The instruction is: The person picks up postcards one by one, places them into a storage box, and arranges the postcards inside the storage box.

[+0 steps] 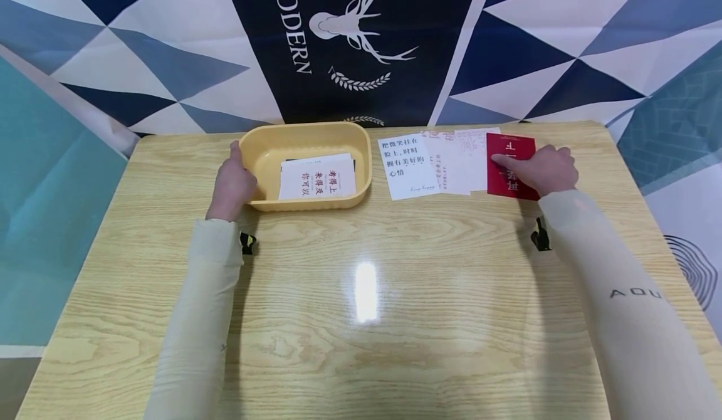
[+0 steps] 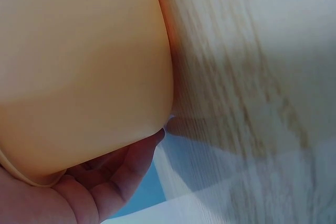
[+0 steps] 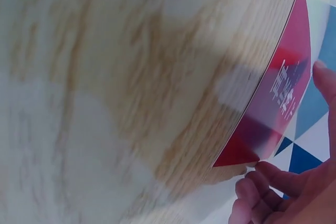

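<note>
On the wooden table [image 1: 361,320], far side, items as follows.

Item 1: yellow plastic tub [image 1: 307,139], oblong, left of centre. The head view shows a white card with red characters [image 1: 318,180] lying flat inside it, over another sheet whose dark edge peeks out behind. The left wrist view shows none of the contents, only the tub's outer wall [image 2: 79,72] filling most of the frame.

Item 2: left hand [image 1: 232,182], set against the tub's left end wall. The head view shows the thumb up by the rim; the left wrist view adds the fingers [image 2: 131,166] curled under and round the lower outer wall, touching it.

Item 3: row of cards right of the tub, overlapping at the edges: a white card with black characters [image 1: 407,166], two pale cards with pink print [image 1: 459,160], then a red card [image 1: 510,164] at the right end.

Item 4: right hand [image 1: 541,168], lying on the red card, forefinger stretched flat across its face, pressing it to the table. The right wrist view shows the card's red face [image 3: 281,98] lying on the wood, with the fingertips [image 3: 252,190] loosely bent beside its near corner.

Item 5: backdrop cloth [image 1: 350,37], geometric blue and white, with a stag emblem and the word MODERN, seen in the head view only.
</note>
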`<state>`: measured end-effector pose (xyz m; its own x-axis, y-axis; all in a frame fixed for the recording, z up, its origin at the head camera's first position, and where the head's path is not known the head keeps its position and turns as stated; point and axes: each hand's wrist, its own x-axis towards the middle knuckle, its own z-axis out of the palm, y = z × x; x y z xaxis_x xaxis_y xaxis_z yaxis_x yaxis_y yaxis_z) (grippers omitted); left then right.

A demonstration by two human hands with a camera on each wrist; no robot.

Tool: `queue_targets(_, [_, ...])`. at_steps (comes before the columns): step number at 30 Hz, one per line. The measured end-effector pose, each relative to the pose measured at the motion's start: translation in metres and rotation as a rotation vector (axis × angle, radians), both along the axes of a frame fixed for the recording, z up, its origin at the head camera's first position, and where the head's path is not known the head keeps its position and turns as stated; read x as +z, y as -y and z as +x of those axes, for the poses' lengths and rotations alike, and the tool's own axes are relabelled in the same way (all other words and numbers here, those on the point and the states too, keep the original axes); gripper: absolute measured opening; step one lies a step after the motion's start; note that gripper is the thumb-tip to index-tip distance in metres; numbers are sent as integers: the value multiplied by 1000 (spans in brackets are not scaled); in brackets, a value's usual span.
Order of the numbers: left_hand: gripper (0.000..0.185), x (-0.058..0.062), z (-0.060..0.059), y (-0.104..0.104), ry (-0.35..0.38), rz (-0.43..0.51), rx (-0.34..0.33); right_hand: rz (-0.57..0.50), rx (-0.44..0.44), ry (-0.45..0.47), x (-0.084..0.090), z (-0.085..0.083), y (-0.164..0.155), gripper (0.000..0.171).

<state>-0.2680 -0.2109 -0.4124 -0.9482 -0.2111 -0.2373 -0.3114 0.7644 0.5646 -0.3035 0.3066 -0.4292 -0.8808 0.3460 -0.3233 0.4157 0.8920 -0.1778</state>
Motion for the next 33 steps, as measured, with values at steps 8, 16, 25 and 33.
queue_targets(8, [76,-1,-2,0,-2,0,12,20,12,15,3,-6,2,99])
queue_targets(16, [73,-2,-3,0,6,5,13,-143,-61,52,7,-12,-3,101])
queue_targets(25, [73,-2,-2,0,-10,-15,6,-346,-213,55,10,-8,-2,106])
queue_targets(33, [74,-1,-2,1,-8,-27,-3,-371,-219,63,14,-2,1,101])
